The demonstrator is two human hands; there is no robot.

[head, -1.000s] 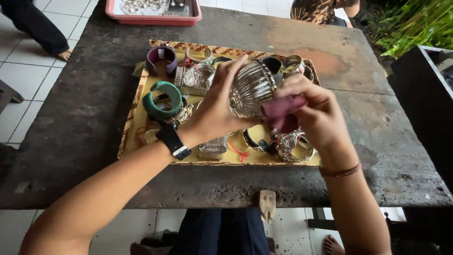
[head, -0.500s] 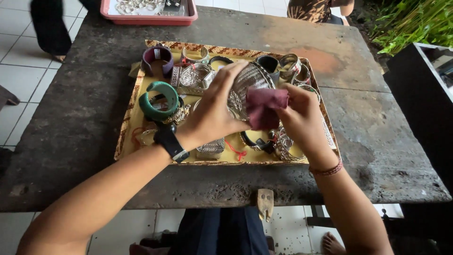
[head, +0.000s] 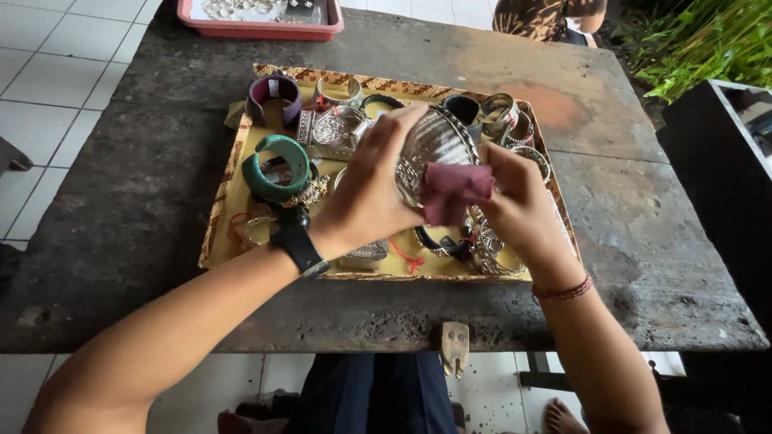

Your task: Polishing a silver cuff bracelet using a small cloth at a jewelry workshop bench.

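My left hand [head: 371, 189] grips a wide silver mesh cuff bracelet [head: 434, 145] above a yellow patterned tray [head: 233, 189]. My right hand [head: 515, 205] presses a maroon cloth [head: 452, 190] against the cuff's side. A black watch sits on my left wrist and a red string band on my right. Under my hands the tray holds several bangles, among them a green one [head: 277, 165], a purple one [head: 273, 96] and silver ones [head: 507, 112].
The tray rests on a dark stone table [head: 643, 233]. A red tray [head: 261, 20] with small jewellery stands at the far edge. Another person in patterned clothing [head: 547, 16] sits beyond the table. A wooden clip [head: 454, 347] hangs at the near edge.
The cloth has slid from the cuff's right end onto its lower front, and both hands have shifted slightly with the cuff turning between them.
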